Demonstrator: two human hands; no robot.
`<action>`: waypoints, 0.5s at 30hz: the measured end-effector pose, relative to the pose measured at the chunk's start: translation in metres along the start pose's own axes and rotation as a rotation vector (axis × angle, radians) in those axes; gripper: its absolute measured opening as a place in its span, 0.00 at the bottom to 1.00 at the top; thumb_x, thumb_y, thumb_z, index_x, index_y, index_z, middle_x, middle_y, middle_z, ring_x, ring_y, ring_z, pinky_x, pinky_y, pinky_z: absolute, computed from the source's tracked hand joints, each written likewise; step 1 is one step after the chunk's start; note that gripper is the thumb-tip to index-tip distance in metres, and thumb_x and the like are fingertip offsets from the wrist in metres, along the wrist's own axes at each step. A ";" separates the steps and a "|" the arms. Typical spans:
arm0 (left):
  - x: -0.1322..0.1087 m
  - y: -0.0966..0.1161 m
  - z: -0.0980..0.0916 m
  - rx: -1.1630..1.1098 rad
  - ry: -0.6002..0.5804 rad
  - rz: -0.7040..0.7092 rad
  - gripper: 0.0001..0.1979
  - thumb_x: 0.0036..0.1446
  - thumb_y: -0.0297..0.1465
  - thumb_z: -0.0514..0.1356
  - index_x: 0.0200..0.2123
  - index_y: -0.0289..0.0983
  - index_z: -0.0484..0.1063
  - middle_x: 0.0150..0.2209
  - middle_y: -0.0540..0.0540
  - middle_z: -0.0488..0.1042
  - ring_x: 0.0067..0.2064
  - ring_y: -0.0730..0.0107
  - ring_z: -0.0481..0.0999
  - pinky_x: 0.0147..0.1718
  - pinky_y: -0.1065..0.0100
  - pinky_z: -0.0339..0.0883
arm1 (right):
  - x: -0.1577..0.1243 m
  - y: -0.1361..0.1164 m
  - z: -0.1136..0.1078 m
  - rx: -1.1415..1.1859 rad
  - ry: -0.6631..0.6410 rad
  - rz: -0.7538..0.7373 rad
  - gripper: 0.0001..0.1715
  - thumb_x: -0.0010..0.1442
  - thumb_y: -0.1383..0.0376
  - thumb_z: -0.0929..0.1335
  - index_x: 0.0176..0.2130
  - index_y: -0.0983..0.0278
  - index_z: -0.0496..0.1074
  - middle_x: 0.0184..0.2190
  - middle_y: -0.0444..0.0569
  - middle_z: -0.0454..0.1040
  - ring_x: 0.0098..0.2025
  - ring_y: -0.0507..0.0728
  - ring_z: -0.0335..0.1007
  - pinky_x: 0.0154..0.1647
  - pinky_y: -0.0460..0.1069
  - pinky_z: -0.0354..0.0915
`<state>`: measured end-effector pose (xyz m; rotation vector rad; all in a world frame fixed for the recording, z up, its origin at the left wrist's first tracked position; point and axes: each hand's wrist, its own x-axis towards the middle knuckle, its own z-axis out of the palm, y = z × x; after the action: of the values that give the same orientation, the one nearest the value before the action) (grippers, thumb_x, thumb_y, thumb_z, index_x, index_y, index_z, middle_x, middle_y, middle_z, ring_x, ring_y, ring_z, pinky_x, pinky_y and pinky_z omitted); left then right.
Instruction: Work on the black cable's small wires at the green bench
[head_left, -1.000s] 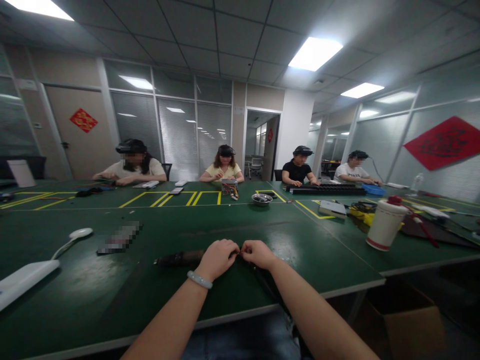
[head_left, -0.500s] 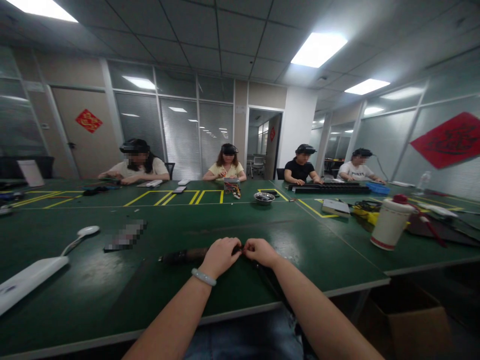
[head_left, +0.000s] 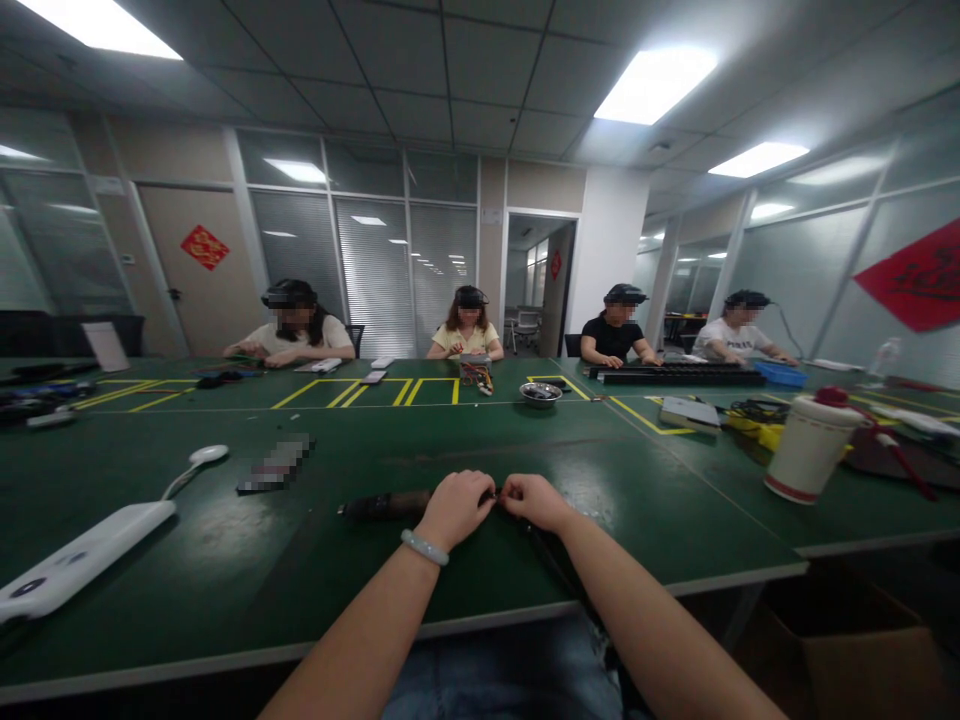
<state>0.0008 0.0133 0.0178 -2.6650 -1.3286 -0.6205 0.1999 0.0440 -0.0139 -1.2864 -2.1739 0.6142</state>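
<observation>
A dark, cylindrical tool that looks like an electric screwdriver (head_left: 390, 506) lies on the green table, its narrow metal tip pointing left. My left hand (head_left: 459, 505) is closed over the tool's right end, a pale bracelet on its wrist. Close by on the right, my right hand (head_left: 534, 502) is pinched, its fingertips almost meeting those of the left. What sits between the fingertips is too small to make out. From under my right hand a black cord (head_left: 551, 560) runs toward the table's front edge.
Left lie a blurred-out phone-like item (head_left: 276, 465) and a white device (head_left: 97, 555) with a corded round end. Ahead stands a metal bowl (head_left: 540, 394) of small dark parts; a white bottle (head_left: 810, 450) and box (head_left: 688, 413) are right. Several people work across the table.
The view has turned slightly left, so everything appears shifted to the right. Both hands keep nearly the same pose at the tool's right end.
</observation>
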 end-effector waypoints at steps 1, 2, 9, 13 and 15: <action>0.000 0.000 0.000 0.000 -0.002 0.014 0.06 0.59 0.32 0.56 0.39 0.40 0.71 0.40 0.46 0.73 0.43 0.65 0.70 0.43 0.64 0.60 | 0.000 0.000 0.000 -0.003 0.001 0.000 0.05 0.53 0.67 0.68 0.33 0.64 0.74 0.23 0.41 0.72 0.24 0.48 0.65 0.25 0.42 0.56; 0.000 0.000 0.000 -0.002 -0.001 0.029 0.06 0.59 0.31 0.56 0.39 0.40 0.71 0.40 0.46 0.73 0.43 0.65 0.70 0.43 0.64 0.60 | 0.000 0.000 0.000 -0.007 0.003 -0.003 0.05 0.53 0.67 0.68 0.33 0.64 0.74 0.23 0.41 0.72 0.24 0.48 0.65 0.25 0.42 0.56; -0.001 -0.001 0.001 0.000 0.029 -0.001 0.07 0.58 0.34 0.58 0.39 0.40 0.70 0.38 0.46 0.73 0.42 0.64 0.70 0.42 0.63 0.60 | 0.000 0.002 0.000 0.004 0.014 -0.024 0.05 0.53 0.66 0.68 0.33 0.65 0.74 0.24 0.41 0.72 0.25 0.49 0.66 0.25 0.42 0.56; -0.001 0.000 0.001 0.005 0.001 0.026 0.05 0.59 0.30 0.56 0.39 0.40 0.70 0.40 0.46 0.73 0.44 0.64 0.70 0.43 0.64 0.60 | -0.001 0.000 0.000 0.006 0.021 -0.015 0.05 0.53 0.67 0.68 0.33 0.64 0.73 0.23 0.41 0.72 0.24 0.49 0.65 0.25 0.42 0.56; -0.001 0.000 0.000 -0.003 -0.001 0.048 0.06 0.59 0.29 0.56 0.39 0.40 0.71 0.40 0.46 0.73 0.44 0.65 0.70 0.43 0.64 0.60 | -0.001 0.000 0.000 0.010 0.018 -0.017 0.05 0.53 0.67 0.68 0.33 0.64 0.73 0.23 0.41 0.72 0.25 0.49 0.65 0.25 0.42 0.56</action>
<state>0.0003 0.0127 0.0174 -2.6913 -1.2609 -0.6153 0.1997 0.0431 -0.0140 -1.2622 -2.1618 0.6038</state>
